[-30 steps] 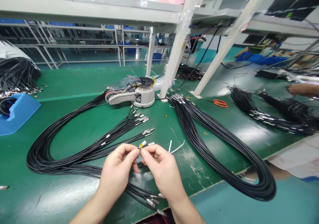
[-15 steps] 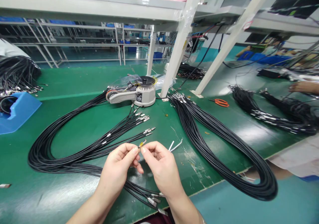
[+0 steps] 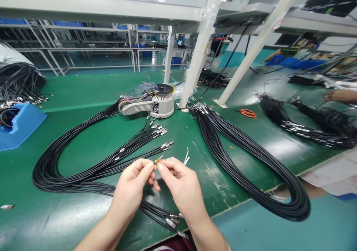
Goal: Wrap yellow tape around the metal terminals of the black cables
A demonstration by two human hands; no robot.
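Both of my hands meet over the green table, thumbs and fingertips pinched close together. My left hand (image 3: pixel 135 182) grips the end of a black cable, mostly hidden by the fingers. On the other side, my right hand (image 3: pixel 180 182) pinches the same cable end (image 3: pixel 158 158), where a yellow piece and a thin metal tip show. A looped bundle of black cables (image 3: pixel 55 158) lies to the left, its metal connectors (image 3: pixel 164 145) pointing at my hands. More cable ends (image 3: pixel 171 221) lie beneath my wrists. White strips (image 3: pixel 186 158) rest beyond my right hand.
A grey tape dispenser (image 3: pixel 161 108) stands behind the cables. Another cable bundle (image 3: pixel 251 161) hangs over the table edge at right. Orange-handled scissors (image 3: pixel 247 113) lie beyond it. Shelf posts (image 3: pixel 195 57) rise from the table. A blue tape holder (image 3: pixel 25 128) sits left. Another person's hand (image 3: pixel 340 96) is far right.
My hands stay in nearly the same place. The yellow piece at the cable end looks turned and shows less; the white strips have shifted slightly left and up.
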